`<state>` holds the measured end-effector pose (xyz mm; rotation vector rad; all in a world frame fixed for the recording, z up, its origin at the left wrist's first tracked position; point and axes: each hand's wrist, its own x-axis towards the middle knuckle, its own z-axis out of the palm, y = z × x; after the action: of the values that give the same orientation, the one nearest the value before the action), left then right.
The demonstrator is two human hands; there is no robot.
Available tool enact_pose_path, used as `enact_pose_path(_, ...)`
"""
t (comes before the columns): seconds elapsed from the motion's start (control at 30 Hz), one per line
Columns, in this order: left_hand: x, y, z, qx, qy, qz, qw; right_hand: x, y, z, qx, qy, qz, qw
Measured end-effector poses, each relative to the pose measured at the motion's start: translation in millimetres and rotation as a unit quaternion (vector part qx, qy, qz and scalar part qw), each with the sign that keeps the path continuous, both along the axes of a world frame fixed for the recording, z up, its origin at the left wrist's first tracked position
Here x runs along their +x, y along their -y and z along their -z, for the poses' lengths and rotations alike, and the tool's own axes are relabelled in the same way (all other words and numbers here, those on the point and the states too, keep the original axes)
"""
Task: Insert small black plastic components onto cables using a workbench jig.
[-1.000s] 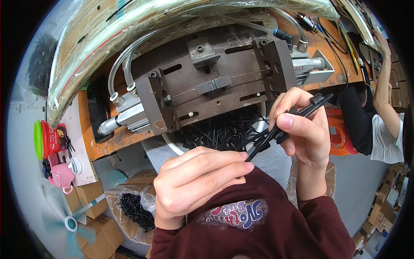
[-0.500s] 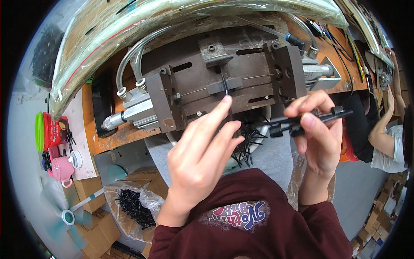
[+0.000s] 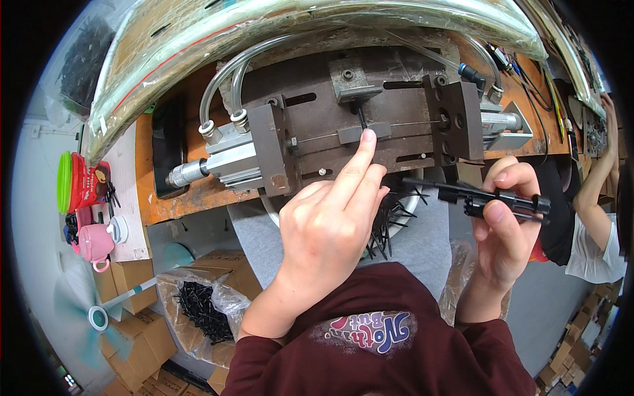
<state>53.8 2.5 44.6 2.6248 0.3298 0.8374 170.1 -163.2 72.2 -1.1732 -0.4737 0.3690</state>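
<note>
My left hand reaches over the fixture with its index finger stretched out. That fingertip rests on the near end of a thin black rod, which lies across a small grey block in the middle of the brown metal fixture. The other fingers are partly bent, and nothing shows gripped in them. Off to the right, my right hand is closed round a bunch of slim black plastic parts with wider, ribbed ends. Below the fixture, many similar black sticks lie in a white-rimmed container, partly hidden by my left hand.
Pneumatic cylinders with clear hoses flank the fixture on the orange wooden bench. A bag of black parts sits in a carton at lower left, near a fan. At far right, another person's arm shows.
The left index finger has moved forward onto the block, covering the rod's near end. My right hand has shifted slightly right and down, still holding the black parts. The view has shifted a little.
</note>
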Motion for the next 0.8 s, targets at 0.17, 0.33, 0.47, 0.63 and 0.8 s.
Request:
enact_pose_path(0.17,0,0,1,0.002,0.005,0.002,1.0,-5,5,6,-0.129,0.316,0.112,0.933)
enact_pose_path(0.33,-7,3,-5,-0.144,0.04,0.046,0.988,-21,-4,6,-0.199,0.525,0.159,0.812)
enact_pose_path(0.47,-15,16,-25,-0.273,0.135,0.138,0.942,-21,-7,14,-0.152,0.561,0.052,0.812)
enact_pose_path(0.63,-17,8,-21,-0.228,0.132,0.138,0.955,-20,-11,16,-0.145,0.551,0.016,0.821)
enact_pose_path(0.8,-21,12,-14,-0.248,0.106,0.057,0.961,-13,-13,25,-0.137,0.437,0.08,0.885)
